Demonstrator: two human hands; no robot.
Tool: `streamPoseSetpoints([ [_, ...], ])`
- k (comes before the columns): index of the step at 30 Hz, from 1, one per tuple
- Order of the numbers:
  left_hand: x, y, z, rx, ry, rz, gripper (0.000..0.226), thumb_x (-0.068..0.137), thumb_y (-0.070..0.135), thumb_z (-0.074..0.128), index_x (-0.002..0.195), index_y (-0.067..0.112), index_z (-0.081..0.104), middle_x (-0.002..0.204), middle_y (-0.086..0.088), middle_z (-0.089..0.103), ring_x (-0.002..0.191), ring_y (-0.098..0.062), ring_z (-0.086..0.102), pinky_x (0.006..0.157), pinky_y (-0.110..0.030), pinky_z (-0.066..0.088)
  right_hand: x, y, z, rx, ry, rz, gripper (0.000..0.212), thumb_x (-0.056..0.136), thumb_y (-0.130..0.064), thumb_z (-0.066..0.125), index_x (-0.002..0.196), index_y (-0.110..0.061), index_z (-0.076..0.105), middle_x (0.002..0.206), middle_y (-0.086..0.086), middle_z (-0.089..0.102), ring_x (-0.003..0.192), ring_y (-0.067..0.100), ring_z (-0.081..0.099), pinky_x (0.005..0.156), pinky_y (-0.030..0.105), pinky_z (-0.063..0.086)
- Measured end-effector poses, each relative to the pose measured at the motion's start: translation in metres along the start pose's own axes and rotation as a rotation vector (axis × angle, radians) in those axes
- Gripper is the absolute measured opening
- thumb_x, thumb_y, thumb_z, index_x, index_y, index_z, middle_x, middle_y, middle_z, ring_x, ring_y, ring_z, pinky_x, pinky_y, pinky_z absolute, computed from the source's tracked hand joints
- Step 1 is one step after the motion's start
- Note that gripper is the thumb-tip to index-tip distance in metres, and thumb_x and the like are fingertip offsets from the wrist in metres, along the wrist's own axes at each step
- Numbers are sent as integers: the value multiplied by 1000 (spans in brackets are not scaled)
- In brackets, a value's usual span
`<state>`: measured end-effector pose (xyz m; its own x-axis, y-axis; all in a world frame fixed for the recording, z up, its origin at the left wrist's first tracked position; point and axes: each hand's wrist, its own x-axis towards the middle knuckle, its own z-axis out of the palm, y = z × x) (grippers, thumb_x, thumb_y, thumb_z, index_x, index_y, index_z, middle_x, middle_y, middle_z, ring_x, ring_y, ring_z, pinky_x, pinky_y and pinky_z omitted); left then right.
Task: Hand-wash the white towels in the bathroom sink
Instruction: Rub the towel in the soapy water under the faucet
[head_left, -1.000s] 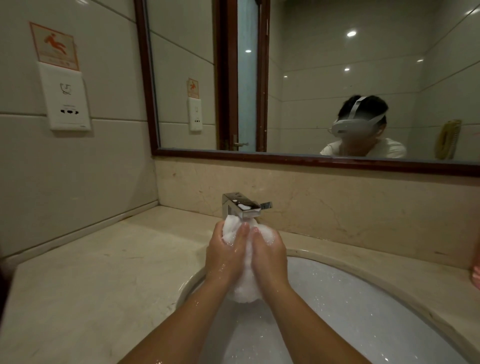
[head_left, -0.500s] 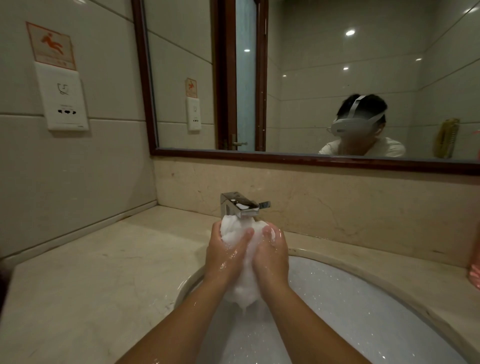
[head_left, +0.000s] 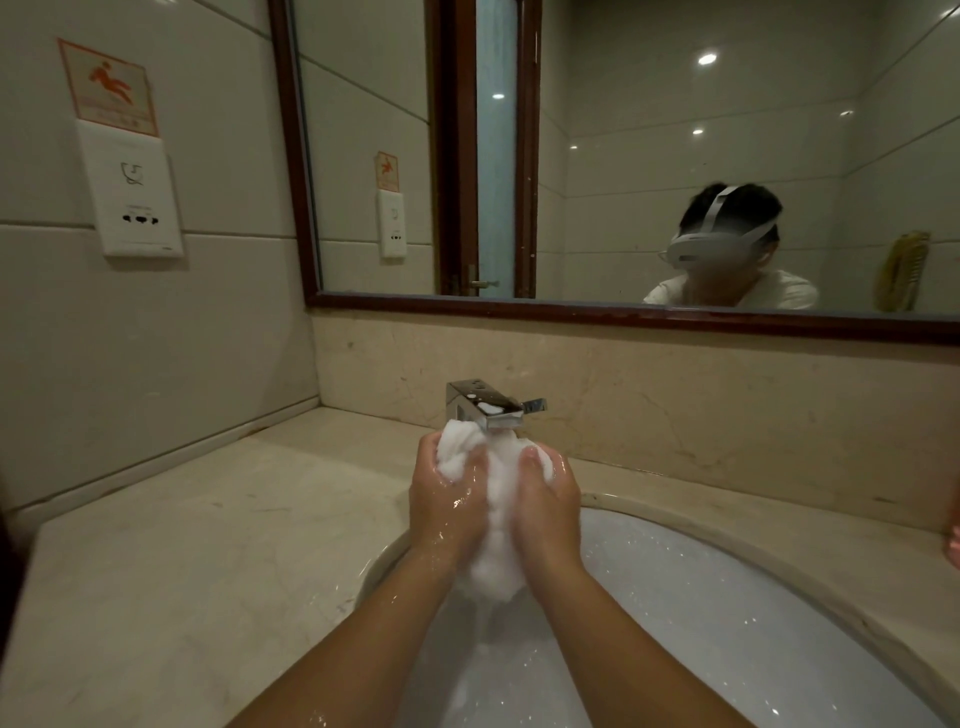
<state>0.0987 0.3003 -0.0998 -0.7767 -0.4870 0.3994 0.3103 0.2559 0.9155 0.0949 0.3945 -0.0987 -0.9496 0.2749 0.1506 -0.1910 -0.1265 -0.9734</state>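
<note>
A bunched, wet white towel (head_left: 497, 514) hangs between my two hands over the white sink basin (head_left: 717, 597). My left hand (head_left: 441, 501) grips its left side with fingers curled into the cloth. My right hand (head_left: 548, 512) grips the right side, thumb on top. The towel's top bulges above my fingers just under the chrome tap (head_left: 488, 405). Its lower end droops toward the basin, and water runs off it. Both wrists are wet.
A beige marble counter (head_left: 182, 571) surrounds the sink, wide on the left. A framed mirror (head_left: 623, 156) fills the back wall. A white socket plate (head_left: 132, 195) sits on the left wall. A pink object (head_left: 953, 545) shows at the right edge.
The hands have shifted slightly on the towel, squeezing it under the tap; the left hand's fingers have curled further into the cloth and more towel bulges above them.
</note>
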Motion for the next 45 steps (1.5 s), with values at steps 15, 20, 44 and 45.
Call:
streamPoseSetpoints([
  [15, -3, 4, 1, -54, -22, -44, 44, 89, 70, 61, 113, 34, 59, 100, 17, 68, 95, -11, 67, 83, -33, 54, -11, 0, -1, -12, -20, -89, 27, 98, -31, 71, 123, -34, 63, 111, -13, 69, 107, 14, 67, 92, 35, 57],
  [20, -5, 2, 1, -87, -58, -8, 25, 98, 52, 65, 109, 29, 66, 100, 8, 75, 95, -11, 71, 79, -30, 57, -10, -4, -4, 45, -3, 8, 24, 91, -33, 74, 114, -30, 68, 109, -4, 73, 102, 21, 71, 88, 41, 60],
  [44, -8, 3, 5, -80, -249, -170, 35, 99, 51, 60, 125, 29, 57, 115, 3, 71, 101, -11, 68, 91, -38, 57, 11, 1, -13, 38, 111, 24, 26, 108, -36, 57, 129, -23, 58, 99, -11, 63, 85, 10, 60, 67, 26, 43],
  [45, -10, 3, 4, -63, -263, -134, 42, 92, 58, 60, 124, 31, 63, 115, 6, 73, 102, -10, 69, 93, -38, 58, 10, 1, -12, 44, 122, 27, 27, 108, -36, 56, 131, -22, 59, 104, -7, 64, 91, 16, 62, 74, 28, 45],
])
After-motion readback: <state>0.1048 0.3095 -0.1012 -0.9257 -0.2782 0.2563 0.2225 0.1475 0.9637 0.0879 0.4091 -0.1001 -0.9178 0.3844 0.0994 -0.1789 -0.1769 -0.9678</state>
